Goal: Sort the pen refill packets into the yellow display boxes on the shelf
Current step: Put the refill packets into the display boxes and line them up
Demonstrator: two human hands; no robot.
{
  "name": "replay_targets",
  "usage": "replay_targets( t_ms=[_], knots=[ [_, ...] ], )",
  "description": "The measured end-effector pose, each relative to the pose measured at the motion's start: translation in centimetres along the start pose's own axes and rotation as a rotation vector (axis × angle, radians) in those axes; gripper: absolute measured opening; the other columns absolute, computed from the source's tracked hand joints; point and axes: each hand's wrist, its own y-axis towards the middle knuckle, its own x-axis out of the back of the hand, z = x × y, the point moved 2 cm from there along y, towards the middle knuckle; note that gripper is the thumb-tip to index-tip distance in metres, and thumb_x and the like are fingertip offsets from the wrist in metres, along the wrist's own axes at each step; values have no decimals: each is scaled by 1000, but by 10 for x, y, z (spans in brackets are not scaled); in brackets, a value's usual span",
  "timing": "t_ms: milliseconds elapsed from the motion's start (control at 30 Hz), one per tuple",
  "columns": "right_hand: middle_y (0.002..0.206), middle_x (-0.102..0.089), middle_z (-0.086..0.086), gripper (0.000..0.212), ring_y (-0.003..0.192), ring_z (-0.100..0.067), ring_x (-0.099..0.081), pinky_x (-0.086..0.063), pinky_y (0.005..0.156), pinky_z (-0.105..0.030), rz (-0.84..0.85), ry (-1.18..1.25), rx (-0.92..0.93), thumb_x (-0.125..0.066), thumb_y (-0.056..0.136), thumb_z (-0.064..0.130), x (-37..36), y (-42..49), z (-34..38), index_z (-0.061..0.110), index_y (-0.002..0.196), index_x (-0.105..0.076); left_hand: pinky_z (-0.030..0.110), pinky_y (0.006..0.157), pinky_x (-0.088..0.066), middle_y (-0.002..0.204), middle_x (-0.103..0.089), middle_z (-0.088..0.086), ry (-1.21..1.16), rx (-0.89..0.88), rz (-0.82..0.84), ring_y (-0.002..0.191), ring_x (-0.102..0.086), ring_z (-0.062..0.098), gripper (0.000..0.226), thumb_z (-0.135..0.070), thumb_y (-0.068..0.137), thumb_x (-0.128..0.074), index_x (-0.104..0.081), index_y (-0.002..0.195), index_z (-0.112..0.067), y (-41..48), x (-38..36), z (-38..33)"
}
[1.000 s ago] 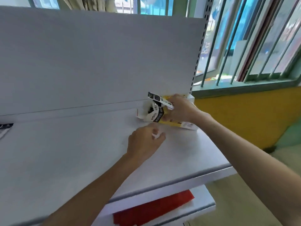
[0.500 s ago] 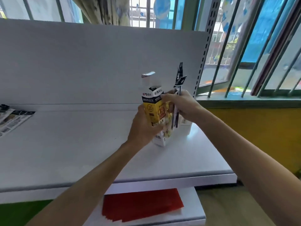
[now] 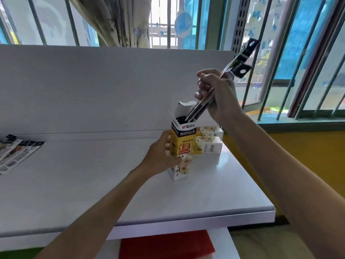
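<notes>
Head view: a broad white shelf [image 3: 84,184] fills most of the frame, with a plain white back panel [image 3: 93,86] rising behind it and a barred window [image 3: 308,71] beyond. A red sheet [image 3: 166,245] lies on the lower shelf [image 3: 226,240] underneath. Near the right end of the top shelf a yellow display box [image 3: 183,146] stands upright, its top flap open; the left hand [image 3: 160,157] wraps round its left side, the thumb across the front. Just behind it two more boxes [image 3: 210,144] lie stacked on their sides. Loose packets [image 3: 16,154] are fanned flat at the far left edge, well apart from the hands. Above the open box the right hand [image 3: 216,98] grips a thin bundle of refill packets [image 3: 240,69], tilted, its lower ends inside the box mouth and its black header cards pointing up and right.
</notes>
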Motion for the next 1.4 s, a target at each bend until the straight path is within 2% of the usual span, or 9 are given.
replay_targets(
  t_ms=[233, 367, 533, 667, 833, 1033, 1200, 1300, 1400],
  knots=[
    [54, -51, -3, 20, 46, -11, -42, -41, 48, -23, -1, -150, 27, -45, 90, -4, -13, 11, -8, 3, 76, -56, 11, 70, -44, 112, -55, -8, 11, -8, 26, 103, -57, 11, 74, -7, 70, -77, -37, 130, -26, -1, 5, 3],
    [54, -51, -2, 16, 42, -9, -42, -38, 44, -20, -90, -444, 57, -52, 89, 5, -19, 19, -4, 7, 74, -59, 5, 64, -43, 109, -53, -10, 47, -19, 25, 98, -55, 7, 74, -10, 71, -77, -36, 131, -24, -1, 6, 0],
    [59, -55, -9, 27, 52, -19, -46, -40, 54, -31, -194, -689, 193, -55, 84, 16, -30, 28, -12, -10, 85, -60, 5, 60, -44, 108, -50, -11, 44, -8, 21, 97, -51, 6, 72, -12, 73, -76, -36, 132, -23, -2, 3, -1],
    [60, -51, -10, 26, 54, -20, -44, -39, 54, -33, -223, -723, 270, -56, 84, 14, -37, 27, -13, -12, 84, -60, 9, 62, -42, 110, -49, -10, 39, 0, 15, 100, -50, 6, 71, -12, 74, -75, -36, 132, -23, -3, 4, -1],
    [57, -53, 0, 23, 53, -17, -48, -49, 60, -40, -221, -745, 139, -55, 89, 18, -37, 28, -27, 1, 77, -63, 7, 62, -39, 110, -50, -10, 33, 8, 26, 99, -51, 7, 72, -14, 73, -76, -36, 133, -24, -2, 4, 0],
    [56, -51, 6, 26, 50, -9, -46, -40, 61, -30, -296, -624, 66, -53, 93, 24, -30, 39, -30, 16, 69, -57, 7, 66, -40, 121, -55, -5, 64, -5, 51, 100, -52, 7, 76, -14, 73, -77, -35, 135, -27, -2, 3, -2],
    [53, -50, 2, 29, 46, -12, -45, -39, 49, -27, -236, -648, -28, -56, 91, 23, -26, 39, -40, 15, 63, -56, 22, 77, -42, 115, -51, -8, 86, 2, 53, 100, -50, 8, 74, -14, 73, -77, -35, 133, -22, -4, 2, -7],
    [53, -49, -1, 30, 37, -7, -44, -37, 42, -22, -99, -570, -99, -52, 94, 19, -24, 25, -46, 10, 65, -54, 12, 68, -41, 105, -49, -13, 84, 20, 11, 97, -51, 7, 67, -17, 71, -78, -40, 127, -21, -6, 4, -3],
    [61, -53, -2, 29, 47, -9, -49, -41, 48, -20, 54, -610, -171, -48, 95, 20, -17, 18, -39, 10, 68, -54, 8, 60, -39, 100, -50, -14, 67, 25, -29, 95, -51, 6, 60, -18, 72, -77, -45, 123, -19, -8, 3, 0]
  ],
)
